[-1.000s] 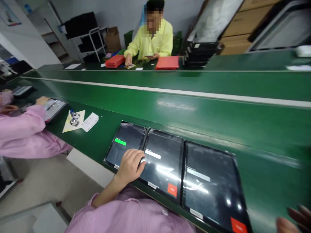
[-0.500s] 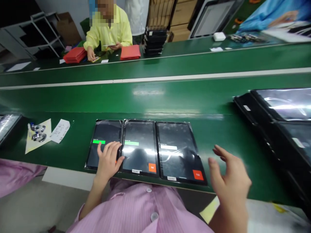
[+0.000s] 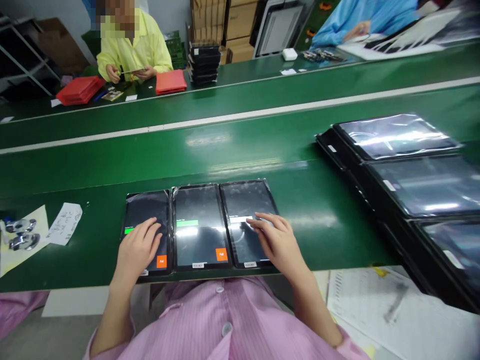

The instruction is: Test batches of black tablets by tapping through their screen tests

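Three dark tablets lie side by side at the green bench's near edge. Over the left tablet (image 3: 150, 205) my left hand (image 3: 138, 250) hovers or rests, fingers loosely apart; it partly covers a green bar, and an orange button shows beside it. The middle tablet (image 3: 200, 205) has a green bar and an orange button marked "Fail". My right hand (image 3: 275, 242) is over the right tablet (image 3: 243, 200), its fingers extended near a white bar on the screen. That hand hides the tablet's lower right corner. Neither hand holds anything. Whether the fingertips touch the glass I cannot tell.
Stacked black trays with tablets (image 3: 427, 185) stand on the right. At left lie a paper with metal parts (image 3: 23, 235) and a handwritten note (image 3: 66, 223). Across the bench, a person in yellow (image 3: 135, 50) sits by red stacks (image 3: 80, 90); another wears blue (image 3: 363, 22).
My right hand has moved left from beside the tablets to over the right one. My left hand has shifted left and down on the left tablet. The camera view has turned right.
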Tool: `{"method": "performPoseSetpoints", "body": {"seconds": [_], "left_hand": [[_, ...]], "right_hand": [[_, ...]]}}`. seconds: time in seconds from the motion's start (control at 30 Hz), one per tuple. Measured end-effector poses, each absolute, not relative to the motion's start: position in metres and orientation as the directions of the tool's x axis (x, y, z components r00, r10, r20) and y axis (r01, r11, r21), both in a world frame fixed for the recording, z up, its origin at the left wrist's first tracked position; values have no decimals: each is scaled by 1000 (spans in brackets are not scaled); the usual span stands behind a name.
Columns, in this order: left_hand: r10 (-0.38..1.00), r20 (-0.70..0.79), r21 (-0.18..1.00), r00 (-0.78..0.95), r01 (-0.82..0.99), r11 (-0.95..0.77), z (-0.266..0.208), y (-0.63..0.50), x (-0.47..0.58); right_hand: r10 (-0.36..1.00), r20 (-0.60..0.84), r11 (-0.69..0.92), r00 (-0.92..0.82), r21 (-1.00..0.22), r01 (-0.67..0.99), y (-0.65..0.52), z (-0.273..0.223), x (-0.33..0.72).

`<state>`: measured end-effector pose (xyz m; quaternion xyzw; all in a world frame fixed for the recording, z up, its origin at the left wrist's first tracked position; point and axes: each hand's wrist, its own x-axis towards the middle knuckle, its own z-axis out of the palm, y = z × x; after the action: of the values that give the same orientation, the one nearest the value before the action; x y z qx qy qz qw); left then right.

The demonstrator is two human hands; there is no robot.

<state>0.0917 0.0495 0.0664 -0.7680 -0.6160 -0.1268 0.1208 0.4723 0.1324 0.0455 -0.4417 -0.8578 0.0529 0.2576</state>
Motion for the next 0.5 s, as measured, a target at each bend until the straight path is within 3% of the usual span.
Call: {"method": "performPoseSetpoints", "body": {"seconds": [0.13,0.27,0.37,0.5], "left_hand": [[912,221,-34,344,938,-346,79,76,66],[886,151,12,438,896,-445,83,102,48],[879,100,64,466,879,-473,82,119,42],[852,85,74,517,849,-523,77,139,45]], "right_hand": [[777,353,617,-522,-260,742,138,50,470],[804,394,584,-446,-379,718,148,78,481],[846,266,534,-463,-427,730,167,98,476],[742,109,653,-662,-340,676,202,100,433]]}}
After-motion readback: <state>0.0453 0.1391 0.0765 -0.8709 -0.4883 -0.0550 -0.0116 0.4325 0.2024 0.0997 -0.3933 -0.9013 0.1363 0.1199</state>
